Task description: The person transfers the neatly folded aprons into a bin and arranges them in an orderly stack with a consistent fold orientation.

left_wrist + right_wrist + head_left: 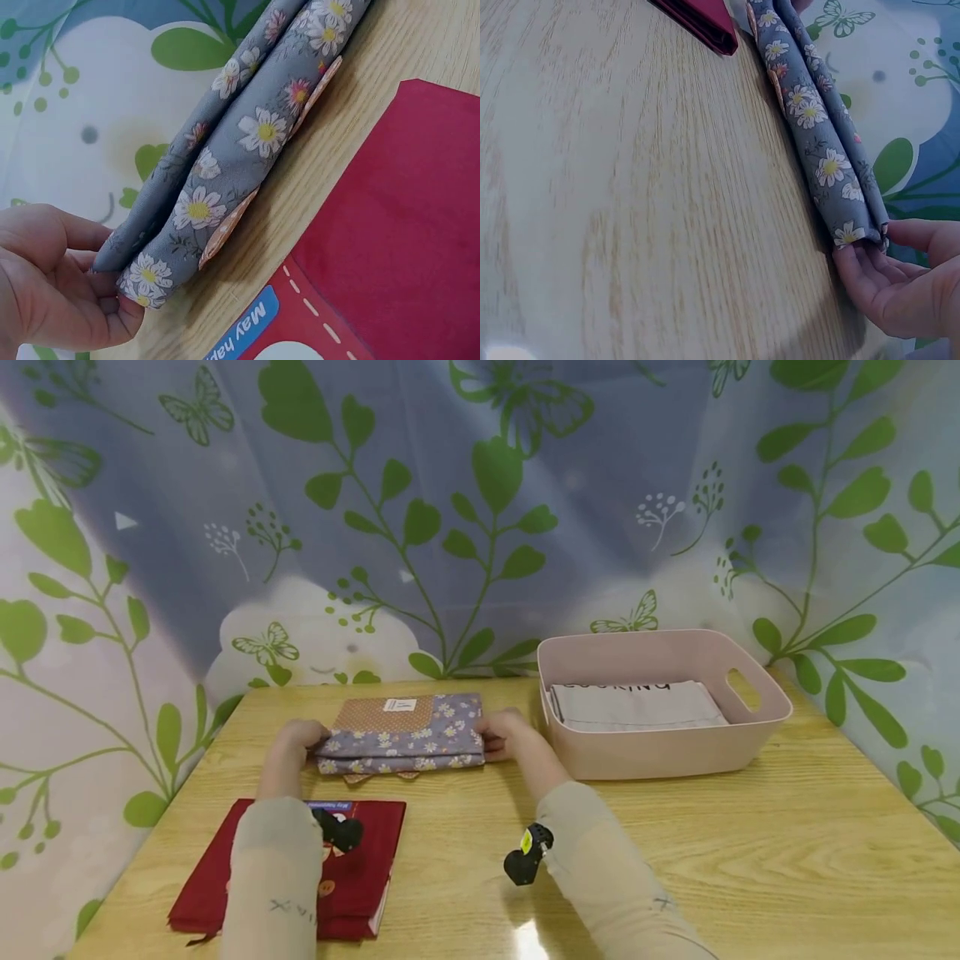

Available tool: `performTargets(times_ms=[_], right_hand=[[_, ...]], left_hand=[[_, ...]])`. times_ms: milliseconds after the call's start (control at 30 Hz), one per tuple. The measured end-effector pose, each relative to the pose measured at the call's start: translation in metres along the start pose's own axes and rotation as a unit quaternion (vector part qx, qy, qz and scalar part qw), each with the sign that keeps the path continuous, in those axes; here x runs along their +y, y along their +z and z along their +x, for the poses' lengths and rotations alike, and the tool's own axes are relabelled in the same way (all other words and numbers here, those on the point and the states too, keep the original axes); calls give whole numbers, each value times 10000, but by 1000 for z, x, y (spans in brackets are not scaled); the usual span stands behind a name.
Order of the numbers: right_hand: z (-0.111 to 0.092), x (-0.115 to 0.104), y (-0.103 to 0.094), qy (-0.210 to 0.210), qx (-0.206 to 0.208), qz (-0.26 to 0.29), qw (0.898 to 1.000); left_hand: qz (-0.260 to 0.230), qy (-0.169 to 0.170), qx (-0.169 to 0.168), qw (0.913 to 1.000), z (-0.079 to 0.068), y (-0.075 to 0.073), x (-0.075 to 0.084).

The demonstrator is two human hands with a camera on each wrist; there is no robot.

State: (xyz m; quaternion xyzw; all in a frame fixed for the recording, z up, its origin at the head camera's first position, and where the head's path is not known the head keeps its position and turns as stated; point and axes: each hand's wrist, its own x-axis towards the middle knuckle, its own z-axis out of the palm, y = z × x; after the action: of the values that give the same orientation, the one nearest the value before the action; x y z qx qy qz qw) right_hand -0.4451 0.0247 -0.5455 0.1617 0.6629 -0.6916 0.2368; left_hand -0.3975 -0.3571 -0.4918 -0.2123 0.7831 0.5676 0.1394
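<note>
A folded grey-purple cloth with daisies (405, 742) and a dotted brown patch with a white label lies toward the back of the table; it may be an apron, but its kind is not plain. My left hand (298, 739) grips its left end. In the left wrist view, the fingers of that hand (64, 277) curl under the folded edge, thumb on the upper layer. At the opposite end my right hand (510, 737) pinches the fold; the right wrist view shows that hand (907, 277) with fingers beneath and thumb on the side.
A folded dark red cloth (367, 860) with a blue "May happiness" label lies at the front left, partly under my left forearm. To the right stands a pink plastic bin (660, 756) holding a folded light grey cloth (637, 706). A patterned curtain (465, 527) hangs behind the wooden table.
</note>
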Motion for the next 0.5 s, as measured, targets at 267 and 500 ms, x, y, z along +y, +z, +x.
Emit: performTargets(times_ms=[267, 500], right_hand=[[26, 10, -15, 162, 97, 66, 9998], [176, 61, -39, 167, -33, -139, 9998]], left_hand=[[5, -229, -410, 9989, -49, 8, 23], [25, -359, -430, 9984, -150, 31, 65]])
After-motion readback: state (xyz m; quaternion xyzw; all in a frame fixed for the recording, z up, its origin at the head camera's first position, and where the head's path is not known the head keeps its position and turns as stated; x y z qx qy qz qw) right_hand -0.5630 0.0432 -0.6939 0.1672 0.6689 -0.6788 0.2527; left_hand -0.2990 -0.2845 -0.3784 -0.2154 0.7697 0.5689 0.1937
